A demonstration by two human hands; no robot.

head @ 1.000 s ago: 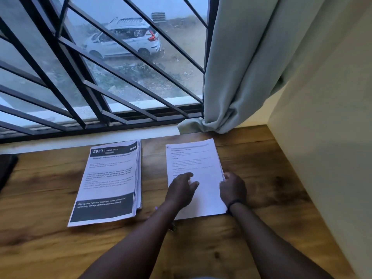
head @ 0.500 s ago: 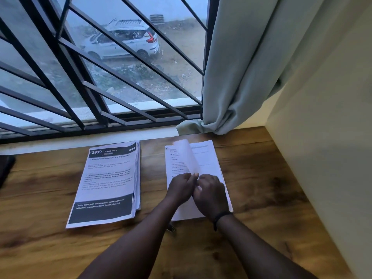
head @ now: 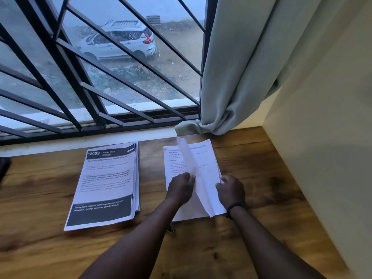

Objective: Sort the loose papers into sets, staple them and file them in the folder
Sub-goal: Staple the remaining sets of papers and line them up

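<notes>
Two paper piles lie on the wooden table (head: 261, 198). The left stack (head: 106, 184) has a black header reading "2939 DINING AREA". The right set of white sheets (head: 203, 156) lies under my hands. Its top sheet (head: 191, 162) is lifted and stands curled on edge between them. My left hand (head: 180, 188) holds this raised sheet at its left side with curled fingers. My right hand (head: 230, 190), a dark band on its wrist, has curled fingers at the right edge of the set. No folder is in view.
A small metal object (head: 171, 230) peeks out under my left forearm. A dark thing (head: 4, 166) sits at the table's left edge. Barred window (head: 100, 87) and curtain (head: 231, 77) stand behind; a wall (head: 322, 137) closes the right side.
The top sheet of the right set went from flat to lifted. My right hand came in beside the left, then moved back to the set's right edge while the left kept the sheet raised.
</notes>
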